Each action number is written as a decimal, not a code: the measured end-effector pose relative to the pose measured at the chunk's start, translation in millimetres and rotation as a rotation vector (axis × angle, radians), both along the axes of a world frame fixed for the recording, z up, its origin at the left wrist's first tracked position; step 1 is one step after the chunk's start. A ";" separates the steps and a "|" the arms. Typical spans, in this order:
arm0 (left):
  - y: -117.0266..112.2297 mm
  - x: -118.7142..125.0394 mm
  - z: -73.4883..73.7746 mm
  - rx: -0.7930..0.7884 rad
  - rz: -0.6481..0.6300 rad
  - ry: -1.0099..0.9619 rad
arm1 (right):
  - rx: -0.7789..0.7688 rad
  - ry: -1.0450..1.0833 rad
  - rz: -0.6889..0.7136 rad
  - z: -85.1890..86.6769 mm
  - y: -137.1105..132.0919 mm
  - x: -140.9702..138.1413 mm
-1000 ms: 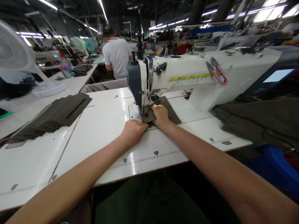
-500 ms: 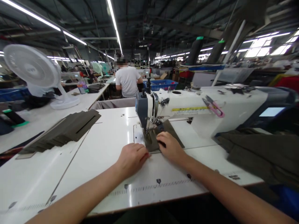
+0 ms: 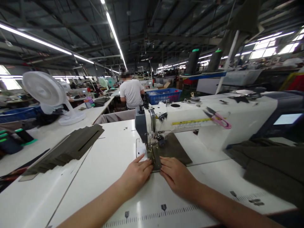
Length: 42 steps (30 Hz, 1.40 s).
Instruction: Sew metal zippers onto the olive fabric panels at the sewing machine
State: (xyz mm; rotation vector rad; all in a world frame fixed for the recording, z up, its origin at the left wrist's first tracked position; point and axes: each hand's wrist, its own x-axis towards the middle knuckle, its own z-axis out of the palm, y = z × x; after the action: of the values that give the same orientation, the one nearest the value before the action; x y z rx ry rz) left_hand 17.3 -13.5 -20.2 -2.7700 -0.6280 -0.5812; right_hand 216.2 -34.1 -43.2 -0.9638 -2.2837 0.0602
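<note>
A dark olive fabric piece (image 3: 177,148) lies under the needle area of a white sewing machine (image 3: 190,115), with a narrow strip of it toward me between my hands. My left hand (image 3: 137,172) rests at the strip's left edge, fingers stretched out and thumb spread toward the needle plate. On the other side, my right hand (image 3: 177,174) lies with extended fingers, its fingertips touching the strip's right edge. The presser foot (image 3: 150,147) is just beyond my fingertips; whether it is down on the fabric I cannot tell.
Overlapping olive fabric pieces (image 3: 68,147) lie at left, near a white fan (image 3: 45,88). Pink-handled snips (image 3: 218,118) rest on the machine arm. More dark fabric (image 3: 273,167) is piled at right. A person in a white shirt (image 3: 131,93) sits ahead, back turned.
My right hand has come back toward me from beside the needle and flattened at the strip's edge. My left thumb has spread outward. The view has tilted upward.
</note>
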 end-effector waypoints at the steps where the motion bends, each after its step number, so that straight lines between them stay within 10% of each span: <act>1: 0.8 0.8 -0.5 0.015 0.005 0.002 | -0.003 -0.006 0.003 0.0 0.1 0.1; 42: 40.0 7.0 -9.1 -0.036 0.145 -0.030 | 0.086 -0.044 -0.033 -2.9 51.4 -10.9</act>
State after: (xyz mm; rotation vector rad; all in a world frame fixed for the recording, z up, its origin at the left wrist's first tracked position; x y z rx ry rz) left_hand 24.2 26.5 -29.3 -2.7241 -0.8462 -0.5858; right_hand 205.4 17.2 -46.1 -0.9666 -2.2899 -0.0739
